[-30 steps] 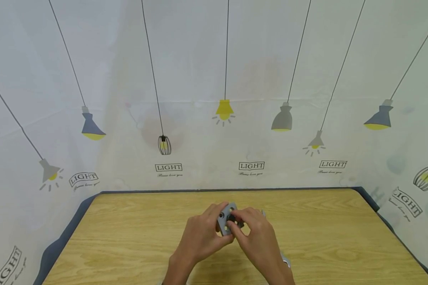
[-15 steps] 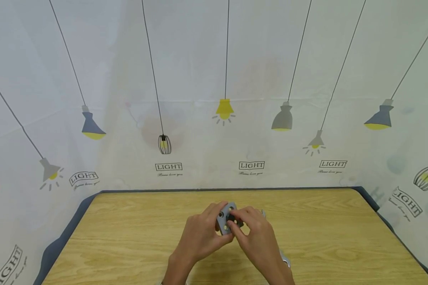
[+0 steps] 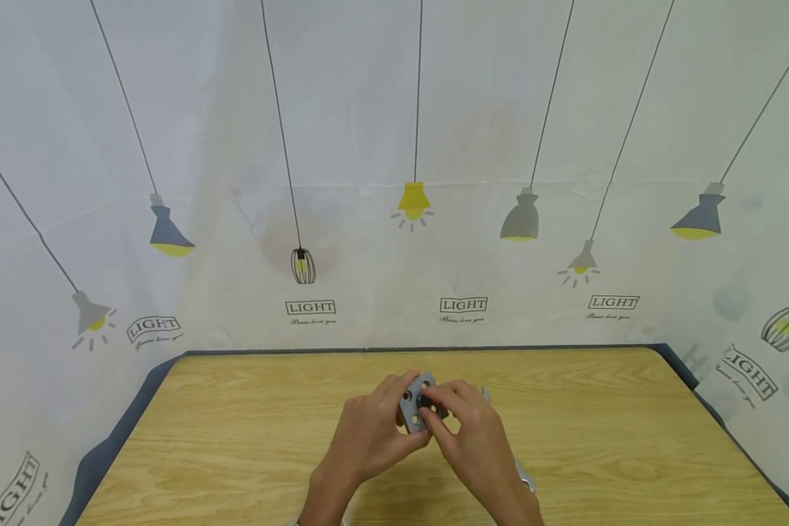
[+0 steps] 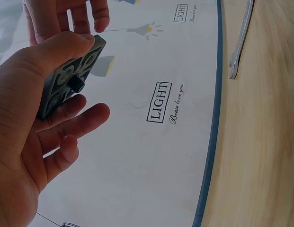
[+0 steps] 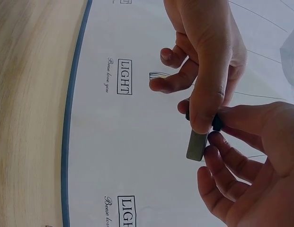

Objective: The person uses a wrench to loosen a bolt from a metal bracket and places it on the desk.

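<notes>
I held the grey plate (image 3: 416,406) above the worktop (image 3: 237,438), my left hand (image 3: 368,438) pinching it between thumb and curled fingers (image 4: 75,118). My right hand (image 3: 473,438) pinched a small black knob (image 3: 427,402) at the plate's middle. A metal wrench (image 4: 241,38) lay on the worktop beside the plate.

the plate (image 3: 413,406) is sitting between the left hand (image 3: 368,438) and right hand (image 3: 473,442), above the table (image 3: 237,438). a knob (image 3: 427,403) is lying on the plate, under the right fingertips (image 3: 434,398). a wrench (image 3: 524,478) is lying on the table behind the right hand.
</notes>
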A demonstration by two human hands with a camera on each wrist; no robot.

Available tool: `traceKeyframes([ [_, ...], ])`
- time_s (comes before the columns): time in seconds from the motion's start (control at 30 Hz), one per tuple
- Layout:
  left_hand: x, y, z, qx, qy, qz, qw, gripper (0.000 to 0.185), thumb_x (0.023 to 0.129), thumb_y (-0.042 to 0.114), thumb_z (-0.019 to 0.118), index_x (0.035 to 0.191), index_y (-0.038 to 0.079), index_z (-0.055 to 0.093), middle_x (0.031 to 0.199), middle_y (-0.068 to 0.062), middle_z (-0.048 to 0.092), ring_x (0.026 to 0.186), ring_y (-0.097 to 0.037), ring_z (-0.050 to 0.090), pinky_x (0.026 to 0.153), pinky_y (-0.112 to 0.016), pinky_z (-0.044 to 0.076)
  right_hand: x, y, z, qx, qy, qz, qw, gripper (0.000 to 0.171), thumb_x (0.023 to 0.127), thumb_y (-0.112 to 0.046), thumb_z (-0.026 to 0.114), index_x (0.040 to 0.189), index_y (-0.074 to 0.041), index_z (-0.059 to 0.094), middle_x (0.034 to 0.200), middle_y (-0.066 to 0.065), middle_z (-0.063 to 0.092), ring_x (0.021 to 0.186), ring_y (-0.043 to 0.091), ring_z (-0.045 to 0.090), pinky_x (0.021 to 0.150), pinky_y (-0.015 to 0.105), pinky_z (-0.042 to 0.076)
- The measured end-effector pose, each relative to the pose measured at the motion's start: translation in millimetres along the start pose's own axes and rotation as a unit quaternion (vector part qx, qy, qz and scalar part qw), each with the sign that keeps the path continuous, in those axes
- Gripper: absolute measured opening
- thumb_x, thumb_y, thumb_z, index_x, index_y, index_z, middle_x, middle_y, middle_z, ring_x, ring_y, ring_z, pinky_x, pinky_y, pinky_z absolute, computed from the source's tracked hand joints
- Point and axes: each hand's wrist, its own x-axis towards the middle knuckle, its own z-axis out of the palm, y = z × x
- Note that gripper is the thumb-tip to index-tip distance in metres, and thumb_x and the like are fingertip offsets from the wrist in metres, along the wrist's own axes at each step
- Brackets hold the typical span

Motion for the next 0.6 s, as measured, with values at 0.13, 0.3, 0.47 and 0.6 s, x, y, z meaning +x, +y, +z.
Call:
traceKeyframes([
  [0.13,0.2,0.0,-0.4,0.003,0.002,0.003,1.0,0.067,0.075,0.04,0.083,0.131,0.011,0.06,0.1,0.003,0.067,0.063,0.002,0.05,0.055,-0.011,0.041,0.8,0.1,-0.1,0.005,0.002,-0.003,1.0,0.028,0.077,-0.005,0.083,0.103,-0.014,0.077,0.092,-0.007,0.065,0.083,0.008,0.06,0.07,0.026,0.051],
  [0.3,-0.4,0.0,-0.7,0.005,0.003,0.005,1.0,0.067,0.075,0.041,0.083,0.13,0.011,0.06,0.101,0.003,0.067,0.064,0.002,0.052,0.056,-0.011,0.042,0.7,-0.2,-0.6,0.004,-0.001,-0.003,1.0,0.029,0.076,-0.005,0.083,0.103,-0.014,0.077,0.093,-0.007,0.065,0.084,0.006,0.06,0.07,0.026,0.051],
  [0.47,-0.5,-0.4,-1.2,0.005,-0.004,0.0,1.0,0.068,0.075,0.041,0.083,0.131,0.011,0.06,0.101,0.003,0.067,0.065,0.001,0.052,0.056,-0.012,0.042,0.3,-1.1,-2.7,0.009,-0.014,0.003,1.0,0.031,0.078,-0.007,0.083,0.107,-0.013,0.075,0.096,-0.006,0.066,0.085,0.008,0.06,0.07,0.026,0.052],
  [0.6,-0.5,-0.8,-1.0,0.006,-0.003,-0.002,1.0,0.068,0.075,0.041,0.083,0.132,0.012,0.059,0.102,0.002,0.067,0.065,0.001,0.052,0.056,-0.013,0.043,1.0,-0.8,-4.2,0.027,-0.022,0.012,0.999,0.032,0.079,-0.007,0.082,0.109,-0.01,0.074,0.097,-0.003,0.067,0.084,0.009,0.061,0.069,0.024,0.052],
])
